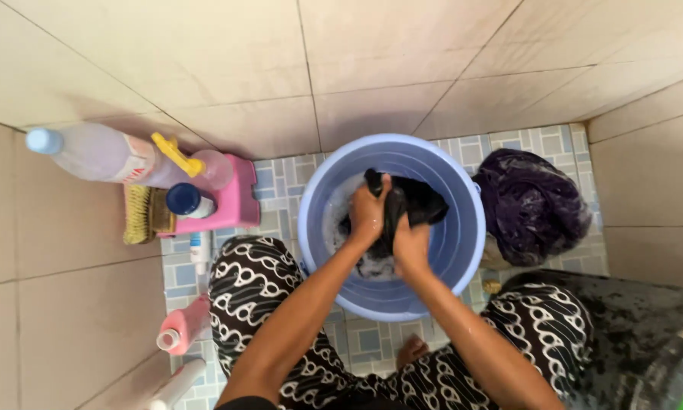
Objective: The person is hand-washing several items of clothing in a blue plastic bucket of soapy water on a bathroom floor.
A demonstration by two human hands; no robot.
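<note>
Hand-washing a dark cloth in the blue basin.

We work the black cloth (406, 205) inside the blue basin (463, 250), which stands on the tiled floor (281, 178) between our knees; the cloth lies bunched above the soapy water (338, 216), half lifted out. In our judgement the step goes best with the fabric kept low over the basin and rubbed fold against fold, so suds fall back in. Our left hand (368, 212) is closed in a fist on the upper bunch of cloth; our right hand (411, 244) is closed on the lower part, just beside the left. Nearby stand a pink stool (239, 205), a scrub brush (138, 214) and a purple bundle (531, 205).
</note>
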